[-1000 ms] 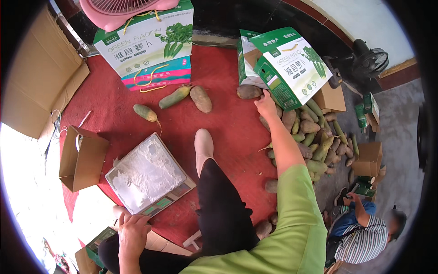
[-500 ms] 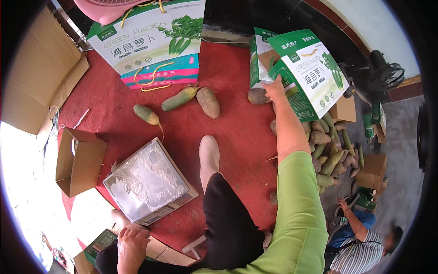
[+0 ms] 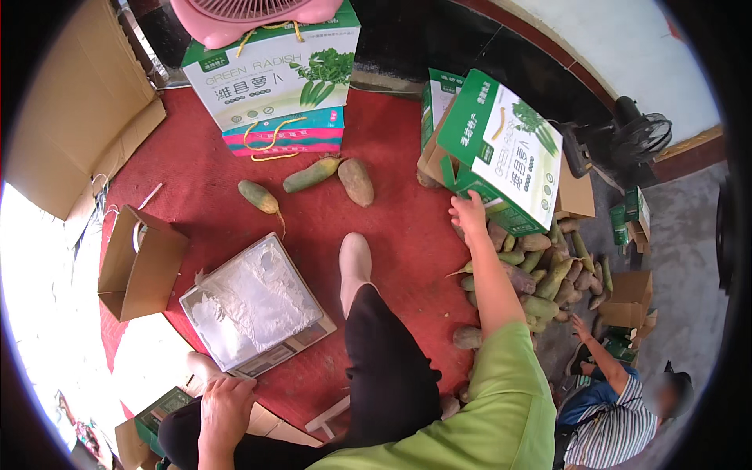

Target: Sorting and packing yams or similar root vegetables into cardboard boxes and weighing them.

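Carton, white and green, is in my right hand's grip: fingers closed at its near left edge. It sits tilted at the upper end of the radish pile, right of centre; from here I can't tell whether it rests on the radishes. My left hand lies over the left knee, fingers loosely bent; can't tell if it holds anything. Second carton just behind the gripped one, brown box just right of it. Left of the pile: red mat, my boot, then scale with whitish top, open box beside it. I get three loose radishes beyond the boot. Past those, pink-and-blue box, white box stacked on it, pink fan on top. Far right: black fan, person in stripes lower down.
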### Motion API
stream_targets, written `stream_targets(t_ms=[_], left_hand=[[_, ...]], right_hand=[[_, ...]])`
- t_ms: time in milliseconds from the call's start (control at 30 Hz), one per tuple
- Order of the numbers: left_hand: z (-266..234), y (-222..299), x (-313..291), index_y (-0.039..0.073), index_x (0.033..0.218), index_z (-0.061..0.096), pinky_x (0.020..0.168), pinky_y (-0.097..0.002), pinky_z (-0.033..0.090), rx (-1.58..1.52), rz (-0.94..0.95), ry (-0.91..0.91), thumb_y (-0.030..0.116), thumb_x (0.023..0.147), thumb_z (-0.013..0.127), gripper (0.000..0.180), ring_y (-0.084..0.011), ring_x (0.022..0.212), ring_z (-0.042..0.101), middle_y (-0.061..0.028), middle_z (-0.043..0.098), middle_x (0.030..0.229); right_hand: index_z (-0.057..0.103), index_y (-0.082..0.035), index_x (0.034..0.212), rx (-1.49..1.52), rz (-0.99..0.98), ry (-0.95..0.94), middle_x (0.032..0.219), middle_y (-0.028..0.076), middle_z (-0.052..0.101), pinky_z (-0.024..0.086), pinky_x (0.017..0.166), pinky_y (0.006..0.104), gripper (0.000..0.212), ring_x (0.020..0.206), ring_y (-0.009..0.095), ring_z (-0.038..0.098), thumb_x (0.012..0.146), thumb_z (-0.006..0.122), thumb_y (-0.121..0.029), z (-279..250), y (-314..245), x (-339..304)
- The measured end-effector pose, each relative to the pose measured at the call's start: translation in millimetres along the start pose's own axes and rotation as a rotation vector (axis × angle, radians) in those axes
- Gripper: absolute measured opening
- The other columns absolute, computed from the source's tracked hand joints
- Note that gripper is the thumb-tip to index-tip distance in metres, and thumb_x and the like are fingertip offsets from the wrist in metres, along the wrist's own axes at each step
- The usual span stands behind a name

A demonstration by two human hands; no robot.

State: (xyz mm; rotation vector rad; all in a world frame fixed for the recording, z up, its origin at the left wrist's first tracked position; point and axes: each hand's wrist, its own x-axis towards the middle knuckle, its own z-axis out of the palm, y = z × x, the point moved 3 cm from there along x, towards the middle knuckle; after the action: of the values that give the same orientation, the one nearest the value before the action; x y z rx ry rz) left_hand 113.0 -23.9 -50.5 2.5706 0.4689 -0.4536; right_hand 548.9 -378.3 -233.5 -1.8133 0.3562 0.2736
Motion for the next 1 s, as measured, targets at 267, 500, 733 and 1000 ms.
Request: stream_targets(t_ms=[267,500,733,1000], left_hand=[[-7,-2,-32,0.006,0.096,0.068,0.079,-0.0430,0.047,-0.012,0.088,0.051,0.014,0.076,0.069,0.022,-0.0315,0.085,0.062,-0.0120,0.065,0.085],[-18,-3,-54,0.005,0.097,0.069,0.076,-0.0414,0.046,-0.041,0.130,0.153,0.011,0.077,0.065,0.021,-0.0325,0.083,0.062,-0.0132,0.065,0.084],[-26,-17,-73,0.006,0.107,0.065,0.081,-0.0427,0.047,-0.134,0.091,0.319,0.007,0.078,0.066,0.029,-0.0337,0.091,0.062,-0.0138,0.064,0.097],[-52,-14,-95,0.009,0.131,0.050,0.103,-0.0489,0.035,0.009,0.170,0.797,0.016,0.068,0.078,0.069,-0.0320,0.124,0.045,-0.0091,0.051,0.129]], right_hand=[[0.063,-0.011,0.094,0.315,-0.170,0.038,0.078,-0.001,0.060,0.046,0.059,0.0238,0.016,0.072,0.010,0.059,0.089,0.066,-0.026,-69,-74,-113],[0.061,-0.011,0.080,0.282,-0.235,0.001,0.067,-0.004,0.056,0.042,0.053,0.0214,0.017,0.058,0.008,0.054,0.088,0.067,-0.025,-107,-163,-143],[0.058,-0.018,0.073,0.322,-0.186,-0.119,0.065,-0.008,0.053,0.039,0.051,0.0209,0.019,0.057,0.004,0.051,0.087,0.068,-0.026,-87,-203,-186],[0.055,-0.017,0.075,0.355,-0.212,-0.539,0.063,-0.008,0.048,0.035,0.053,0.0231,0.018,0.058,0.005,0.047,0.089,0.063,-0.024,0,-229,-289]])
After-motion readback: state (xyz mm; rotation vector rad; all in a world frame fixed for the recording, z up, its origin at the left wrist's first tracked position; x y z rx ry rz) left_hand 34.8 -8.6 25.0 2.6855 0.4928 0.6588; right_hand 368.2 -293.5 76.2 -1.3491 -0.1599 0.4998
